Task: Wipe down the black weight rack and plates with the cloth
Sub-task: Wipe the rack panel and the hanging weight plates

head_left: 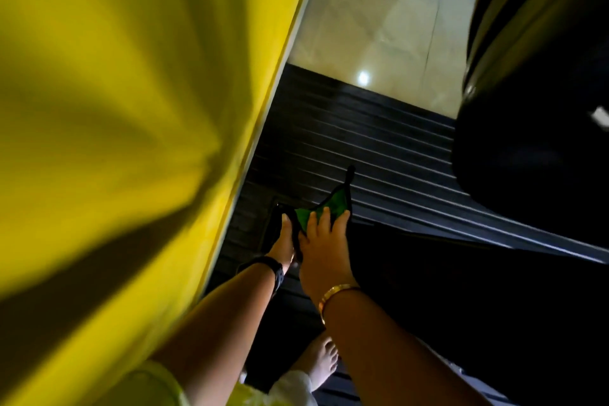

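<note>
View straight down from head height. Just below centre, toward 6 o'clock: a green cloth (329,204) with dark edging, stretched between both hands above a black ribbed mat (362,142). Best done by bunching the cloth into a flat pad first, then pressing it firmly against the black rounded shapes (527,109) at 3 o'clock, probably plates though too blurred to confirm, and wiping in long overlapping strokes. Left hand (283,241), black wristband (275,269) behind it, reaching down, fingertips apparently pinching the cloth's dark edge on its 9 o'clock side. Right hand (324,250), gold bracelet (333,293) at the wrist, back facing up, fingers curled over the green face, gripping it. Blurred yellow surface (115,109) filling 9 o'clock; pale tiled floor (379,26) at 12; a bare foot (324,362) at 6.
</note>
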The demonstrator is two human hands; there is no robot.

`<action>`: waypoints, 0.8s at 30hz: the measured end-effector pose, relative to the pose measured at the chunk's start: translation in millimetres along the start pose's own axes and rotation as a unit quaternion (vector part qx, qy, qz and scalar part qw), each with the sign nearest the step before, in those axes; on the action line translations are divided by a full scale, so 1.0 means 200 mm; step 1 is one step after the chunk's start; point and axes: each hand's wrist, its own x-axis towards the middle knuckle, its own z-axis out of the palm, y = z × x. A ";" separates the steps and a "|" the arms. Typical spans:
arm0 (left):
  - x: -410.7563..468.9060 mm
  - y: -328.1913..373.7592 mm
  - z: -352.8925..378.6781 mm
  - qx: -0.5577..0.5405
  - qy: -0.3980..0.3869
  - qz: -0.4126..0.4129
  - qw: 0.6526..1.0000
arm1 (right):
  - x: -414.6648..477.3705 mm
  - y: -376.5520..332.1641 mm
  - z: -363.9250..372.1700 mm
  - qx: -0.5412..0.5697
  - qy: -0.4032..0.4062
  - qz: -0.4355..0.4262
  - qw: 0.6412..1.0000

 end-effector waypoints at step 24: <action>-1.83 0.11 1.15 0.070 -0.097 0.332 0.936 | -2.19 0.78 -0.43 0.213 0.312 0.263 0.888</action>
